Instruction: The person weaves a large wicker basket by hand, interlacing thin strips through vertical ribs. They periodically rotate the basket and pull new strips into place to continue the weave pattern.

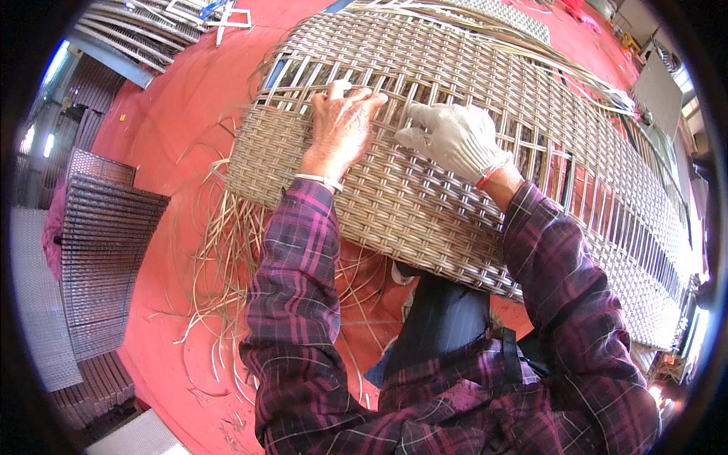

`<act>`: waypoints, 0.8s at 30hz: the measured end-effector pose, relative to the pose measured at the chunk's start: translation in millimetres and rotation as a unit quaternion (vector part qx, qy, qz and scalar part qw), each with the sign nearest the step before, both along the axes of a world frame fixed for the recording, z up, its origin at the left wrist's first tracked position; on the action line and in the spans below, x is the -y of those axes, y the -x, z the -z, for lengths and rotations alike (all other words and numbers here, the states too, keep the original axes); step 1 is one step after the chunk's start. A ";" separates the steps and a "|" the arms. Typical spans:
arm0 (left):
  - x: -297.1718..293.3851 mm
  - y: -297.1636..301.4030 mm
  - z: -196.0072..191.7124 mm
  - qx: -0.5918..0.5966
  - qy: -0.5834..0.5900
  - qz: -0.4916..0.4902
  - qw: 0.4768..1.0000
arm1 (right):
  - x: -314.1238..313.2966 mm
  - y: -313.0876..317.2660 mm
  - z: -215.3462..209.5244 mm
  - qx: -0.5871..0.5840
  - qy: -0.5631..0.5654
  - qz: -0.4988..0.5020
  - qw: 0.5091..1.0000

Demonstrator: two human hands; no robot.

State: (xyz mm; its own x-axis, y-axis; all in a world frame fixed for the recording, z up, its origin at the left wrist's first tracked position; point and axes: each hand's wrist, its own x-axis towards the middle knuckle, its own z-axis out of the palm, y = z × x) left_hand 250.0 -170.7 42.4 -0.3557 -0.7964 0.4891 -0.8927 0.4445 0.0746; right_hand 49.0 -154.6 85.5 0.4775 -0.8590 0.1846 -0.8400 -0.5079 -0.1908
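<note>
Bare left hand (343, 125) and gloved right hand (459, 138) at wicker panel (394, 205) where weave's open, both half-curled; can't tell if either grip's clamped on anything.

Brown wicker panel (425, 208), basketweave pattern
Plaid cloth sleeves (303, 280) are black and purple, the knitted glove (461, 138) off-white, the flat floor (174, 91) red.

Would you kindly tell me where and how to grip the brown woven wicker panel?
Hold the wicker panel by its near edge, from the person's side, between the purple plaid sleeves: the weave there is closed, likely firmer than the gapped strips across its middle.
</note>
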 end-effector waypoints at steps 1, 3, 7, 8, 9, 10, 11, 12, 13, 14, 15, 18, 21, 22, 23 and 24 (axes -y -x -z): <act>7.3 -0.8 -2.2 0.006 -0.039 0.004 0.999 | 5.2 1.2 -1.9 -0.007 -0.046 0.009 0.999; 17.1 -2.0 -6.9 0.015 -0.008 0.018 1.000 | 15.8 1.6 -4.8 0.000 -0.033 0.016 0.999; 12.8 9.2 -5.3 0.033 0.011 0.015 0.999 | 37.2 10.2 -12.3 0.010 -0.057 0.082 0.995; 9.3 9.2 -3.1 0.005 0.028 0.011 1.000 | 39.2 10.1 -11.2 0.028 -0.027 0.063 0.997; 4.8 10.4 -0.7 -0.033 0.056 0.022 0.998 | 39.7 12.4 -10.7 0.020 -0.015 0.072 0.997; 2.4 7.7 1.3 -0.062 0.054 0.028 0.996 | 38.2 12.8 -8.8 0.023 -0.011 0.060 0.998; 0.4 2.8 2.2 -0.090 0.052 0.033 0.994 | 33.0 14.3 -6.2 0.017 -0.014 0.055 0.998; -0.3 -4.9 2.4 -0.120 0.052 0.040 0.991 | 27.1 15.1 -3.9 0.012 -0.017 0.048 0.999; -0.8 -12.8 2.7 -0.118 0.075 0.003 0.990 | 19.1 12.0 0.5 -0.008 0.066 0.015 0.998; 1.1 -23.6 1.0 -0.097 0.076 -0.029 0.992 | 11.2 12.0 2.7 0.026 0.100 -0.006 0.995; 3.2 -33.8 -0.8 -0.072 0.050 -0.067 0.994 | 2.0 11.9 5.1 0.033 0.074 -0.001 0.997; 15.3 -50.3 -3.8 0.008 0.016 -0.089 0.996 | -18.2 11.8 7.9 0.021 0.043 -0.066 0.997; 30.3 -50.1 -3.1 0.015 -0.016 -0.064 0.998 | -27.1 9.6 9.4 0.017 0.052 -0.071 0.996; 35.6 -49.3 -2.9 0.008 -0.024 -0.055 0.998 | -28.0 8.4 10.1 0.019 0.057 -0.069 0.996; 41.5 -48.5 -2.9 -0.003 -0.015 -0.047 0.999 | -27.9 7.8 10.6 0.024 0.058 -0.066 0.996; 46.7 -48.5 -2.9 -0.015 -0.006 -0.040 0.999 | -27.6 6.9 11.4 0.017 0.047 -0.061 0.997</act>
